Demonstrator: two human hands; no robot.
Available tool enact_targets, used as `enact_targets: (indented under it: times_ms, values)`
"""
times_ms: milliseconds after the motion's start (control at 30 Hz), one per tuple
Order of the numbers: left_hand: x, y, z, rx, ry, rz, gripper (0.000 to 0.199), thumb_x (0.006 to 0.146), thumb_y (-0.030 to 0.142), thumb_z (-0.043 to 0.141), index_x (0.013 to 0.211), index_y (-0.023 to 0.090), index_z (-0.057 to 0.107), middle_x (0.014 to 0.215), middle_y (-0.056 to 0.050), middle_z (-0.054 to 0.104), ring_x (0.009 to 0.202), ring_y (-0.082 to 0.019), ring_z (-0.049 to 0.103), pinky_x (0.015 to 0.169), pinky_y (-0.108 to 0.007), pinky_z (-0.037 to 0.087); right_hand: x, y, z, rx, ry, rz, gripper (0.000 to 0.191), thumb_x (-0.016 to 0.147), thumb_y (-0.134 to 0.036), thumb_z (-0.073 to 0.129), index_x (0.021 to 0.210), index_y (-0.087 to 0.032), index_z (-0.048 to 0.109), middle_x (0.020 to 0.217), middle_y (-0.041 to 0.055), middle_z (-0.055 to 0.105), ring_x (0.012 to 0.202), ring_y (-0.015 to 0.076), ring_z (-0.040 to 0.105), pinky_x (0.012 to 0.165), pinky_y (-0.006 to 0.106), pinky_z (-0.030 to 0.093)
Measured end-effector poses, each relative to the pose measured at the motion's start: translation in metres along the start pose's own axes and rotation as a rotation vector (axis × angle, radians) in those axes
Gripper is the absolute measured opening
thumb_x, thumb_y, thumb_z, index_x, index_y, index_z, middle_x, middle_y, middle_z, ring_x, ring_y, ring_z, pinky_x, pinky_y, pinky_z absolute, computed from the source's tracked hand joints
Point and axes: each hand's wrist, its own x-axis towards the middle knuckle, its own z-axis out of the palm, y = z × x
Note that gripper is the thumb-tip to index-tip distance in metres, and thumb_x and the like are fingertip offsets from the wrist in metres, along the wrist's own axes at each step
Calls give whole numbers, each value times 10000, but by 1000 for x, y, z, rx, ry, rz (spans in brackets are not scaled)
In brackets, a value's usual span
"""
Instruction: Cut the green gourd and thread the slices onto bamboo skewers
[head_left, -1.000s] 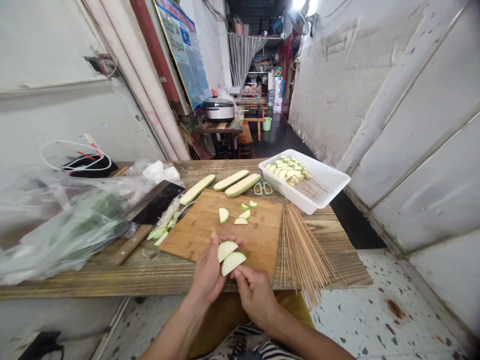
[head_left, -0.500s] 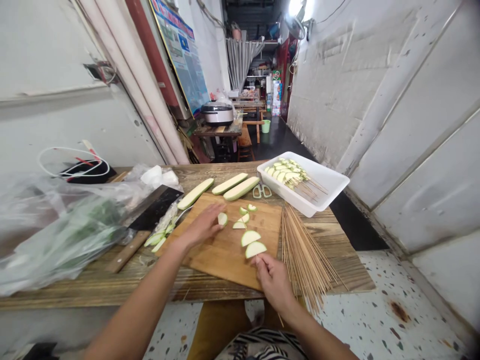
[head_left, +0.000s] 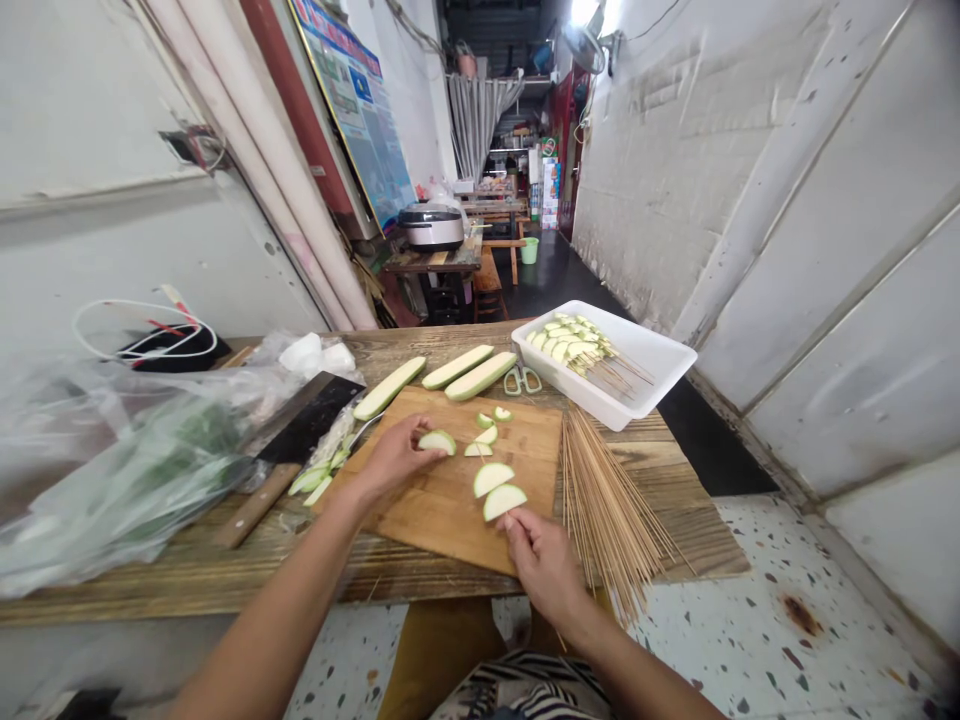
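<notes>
The left hand (head_left: 397, 458) lies over the cutting board (head_left: 442, 530), its fingers reaching out to the left end of a squash slice (head_left: 436, 442); they touch the slice, but whether they grip it I cannot tell. The right hand (head_left: 544, 565) sits at the board's near edge, fingers pinched tight on a thin bamboo skewer (head_left: 559, 638) whose end shows below the hand. Just ahead of those fingers, two half-moon slices (head_left: 498, 490) lie one beyond the other; whether the skewer passes through them is hidden. Between the hands and a little farther out, three smaller pieces (head_left: 486, 428) rest on the board. Beyond the left hand lie three long squash strips (head_left: 457, 366), partly on the board and partly on the wooden table (head_left: 180, 590). Left of that hand is a cleaver (head_left: 307, 420), with a clear bag of greens (head_left: 127, 480) past it. To the right of the right hand fans a pile of loose skewers (head_left: 607, 510). Farther out sit scissors (head_left: 523, 380) and a white tray (head_left: 660, 352) holding skewered slices (head_left: 570, 345).
</notes>
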Motion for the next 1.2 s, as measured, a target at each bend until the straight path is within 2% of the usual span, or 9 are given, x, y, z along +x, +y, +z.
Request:
enact_targets:
  times_ms: [100,233,367,467,633,900,1067,1200]
  values:
    - [-10,-1,6,-139,9,-15,283,535,221,770,774,158,634,781,-15,648,711,-144,573,659,-225,439,-4,-6,2,-39,-36,-37,259,879,-229,402,762,-162,623,570,-18,528,493,114,459,481,194,311]
    - [-26,5,16,-697,83,-243,192,632,128,717,784,140,599,784,-16,658,659,-95,602,576,-169,448,-8,-11,6,-91,-82,-80,257,881,-205,395,768,-172,623,593,-8,561,520,124,489,509,202,326]
    - [-40,11,22,-913,7,-433,125,766,110,582,888,94,602,957,-146,672,855,-191,654,742,-292,532,-12,-12,9,-127,-110,-106,258,889,-195,387,755,-172,607,607,0,569,540,130,505,515,206,327]
    - [-45,16,22,-1040,45,-568,159,798,89,527,941,66,593,993,-188,665,933,-225,644,812,-326,532,-15,-13,9,-155,-119,-113,261,893,-196,384,747,-171,599,595,0,559,527,131,497,505,211,313]
    - [-48,27,18,-1039,153,-556,139,804,71,508,910,65,597,915,-161,692,853,-216,669,778,-316,552,-17,-17,6,-162,-145,-117,242,886,-164,395,789,-176,615,639,6,614,553,133,542,531,206,328]
    - [-51,24,19,-989,163,-511,167,781,74,543,939,57,595,922,-185,690,835,-234,673,776,-338,554,-14,-20,6,-138,-155,-112,245,880,-151,397,779,-172,620,655,14,635,564,138,561,536,202,339]
    - [-53,26,18,-980,166,-494,103,768,62,556,861,66,602,891,-167,699,817,-237,676,760,-345,559,-16,-18,6,-157,-168,-103,245,882,-154,391,797,-167,621,651,13,634,562,139,566,531,205,329]
    - [-56,29,21,-940,152,-476,132,774,55,545,888,65,610,899,-161,699,804,-234,678,744,-338,563,-16,-18,6,-175,-178,-96,257,889,-164,375,779,-170,607,651,11,617,563,135,549,535,205,323]
